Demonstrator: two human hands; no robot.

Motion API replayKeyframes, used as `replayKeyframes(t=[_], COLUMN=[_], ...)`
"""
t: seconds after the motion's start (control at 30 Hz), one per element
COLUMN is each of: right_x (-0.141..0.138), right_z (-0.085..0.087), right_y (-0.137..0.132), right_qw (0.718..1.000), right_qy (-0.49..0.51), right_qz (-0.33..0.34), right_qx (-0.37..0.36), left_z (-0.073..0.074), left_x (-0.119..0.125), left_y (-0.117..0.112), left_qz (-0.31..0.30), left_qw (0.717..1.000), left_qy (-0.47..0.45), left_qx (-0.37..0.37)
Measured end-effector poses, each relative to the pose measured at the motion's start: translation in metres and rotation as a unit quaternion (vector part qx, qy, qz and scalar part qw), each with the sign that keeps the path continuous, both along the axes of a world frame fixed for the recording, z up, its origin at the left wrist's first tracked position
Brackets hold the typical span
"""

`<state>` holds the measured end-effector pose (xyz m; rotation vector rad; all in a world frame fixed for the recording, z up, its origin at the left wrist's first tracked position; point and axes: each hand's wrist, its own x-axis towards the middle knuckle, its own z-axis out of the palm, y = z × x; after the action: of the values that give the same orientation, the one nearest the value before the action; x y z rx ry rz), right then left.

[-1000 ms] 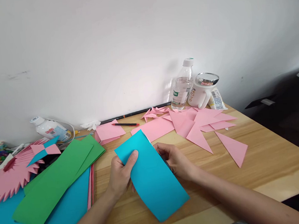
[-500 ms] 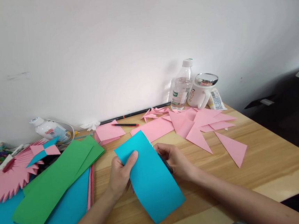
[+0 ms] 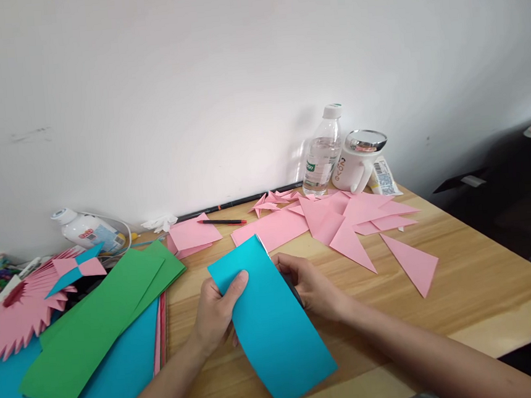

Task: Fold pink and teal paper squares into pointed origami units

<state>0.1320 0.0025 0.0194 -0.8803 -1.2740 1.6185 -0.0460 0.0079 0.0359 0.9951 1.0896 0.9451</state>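
Note:
A blue sheet of paper is held up tilted above the table, its lower end slightly curved. My left hand grips its upper left part, thumb flat on the front and the other fingers behind. At the right edge of the sheet, my right hand is closed round a tool with a black handle. The paper and fingers hide the rest of that tool, so its kind does not show. A thin pale line runs along the sheet's upper right edge.
Green strips lie on blue sheets at left, beside a pleated pink paper piece. Pink paper pieces, a red-black pen, a water bottle and a white mug stand or lie near the wall.
The blue sheet has shifted slightly right and downward, with its lower end nearer me. Less of the black handle shows beside my right hand. Both hands keep their grip.

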Motion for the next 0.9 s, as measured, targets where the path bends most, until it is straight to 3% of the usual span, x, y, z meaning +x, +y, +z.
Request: replayKeyframes(t=[0.3, 0.9], right_x=[0.0001, 0.0005], right_z=[0.0006, -0.0014], right_y=[0.0005, 0.0019], right_qw=[1.000, 0.999], right_qy=[-0.011, -0.010], right_qz=[-0.008, -0.010], right_qx=[0.005, 0.029], left_z=[0.0036, 0.0047], left_x=[0.0025, 0.0022], left_y=[0.0014, 0.0004], left_qz=[0.018, -0.015], left_qw=[1.000, 1.000], left_qy=[-0.012, -0.012], left_qx=[-0.020, -0.025])
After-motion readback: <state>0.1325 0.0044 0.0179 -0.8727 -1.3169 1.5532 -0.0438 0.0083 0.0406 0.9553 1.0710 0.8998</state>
